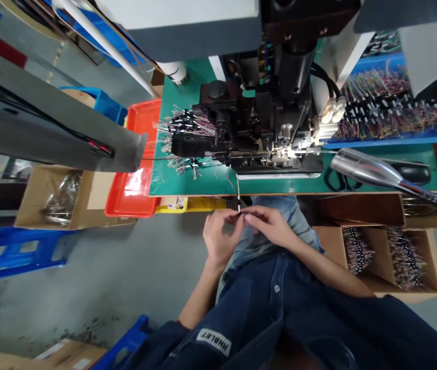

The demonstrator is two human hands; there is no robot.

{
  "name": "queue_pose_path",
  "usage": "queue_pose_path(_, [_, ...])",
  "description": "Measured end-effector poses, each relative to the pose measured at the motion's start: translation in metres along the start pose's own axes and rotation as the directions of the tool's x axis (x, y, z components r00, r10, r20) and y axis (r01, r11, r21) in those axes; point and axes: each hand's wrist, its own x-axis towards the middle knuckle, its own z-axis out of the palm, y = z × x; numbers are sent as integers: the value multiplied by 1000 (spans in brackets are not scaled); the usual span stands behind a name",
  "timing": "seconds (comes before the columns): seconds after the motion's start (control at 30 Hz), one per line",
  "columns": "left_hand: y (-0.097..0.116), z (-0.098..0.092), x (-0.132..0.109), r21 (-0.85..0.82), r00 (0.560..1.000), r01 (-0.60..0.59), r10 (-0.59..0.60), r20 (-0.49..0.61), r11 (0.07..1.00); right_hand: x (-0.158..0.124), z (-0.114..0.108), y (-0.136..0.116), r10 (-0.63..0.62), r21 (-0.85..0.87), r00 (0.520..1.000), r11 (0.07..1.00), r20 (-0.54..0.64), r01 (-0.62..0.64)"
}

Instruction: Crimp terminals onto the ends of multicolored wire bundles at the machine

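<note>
Head view shows the left grip [220, 240] and the right grip [269, 227] close together above the person's lap. Their fingertips [243, 218] are pressed together and pinch one thin wire [238, 203], which has a white sleeve with dark marks. The wire stands up from the pinch and its top end reaches near the front edge of the desk [187, 182], but I cannot tell if it touches. Below the hands is pale blue denim [280, 211]. On the dark blue jacket [280, 313], near the lower left, a white label [214, 341] seems to read "HNBLET"; no other writing is clear.

On the green desk stands a black crimping machine [265, 123], with a bunch of thin wires [183, 123] lying beside its left side. Black scissors [342, 180] and a silver metal hood [365, 167] are at the right. Behind them, a blue tray [392, 103] holds many more wires. A red tray [137, 169] sits at the left of the desk, and a cardboard box [392, 262] with wire bundles in two compartments is below the desk on the right.
</note>
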Motion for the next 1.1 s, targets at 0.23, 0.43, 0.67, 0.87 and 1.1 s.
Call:
queue_pose_path(0.23, [-3,4,-15,-176,994,-32,50,97,984,-6,-3,-14,-67,-13,995,998,-71,66])
queue_pose_path(0.43, [6,24,7,-591,875,478,-300,379,650,-37,-24,-27,7,292,988,955,153,-52])
queue_pose_path(0.67, [37,53,36,-713,795,600,-168,584,363,-51,-32,-24,-6,389,975,917,220,-83])
queue_pose_path(0.87, [45,50,32,-702,783,606,-124,610,374,-54,-34,-17,-49,383,982,924,185,-26])
queue_pose_path(1.1, [52,43,29,-700,792,602,-175,585,384,-48,-54,-41,-241,-234,967,939,83,254])
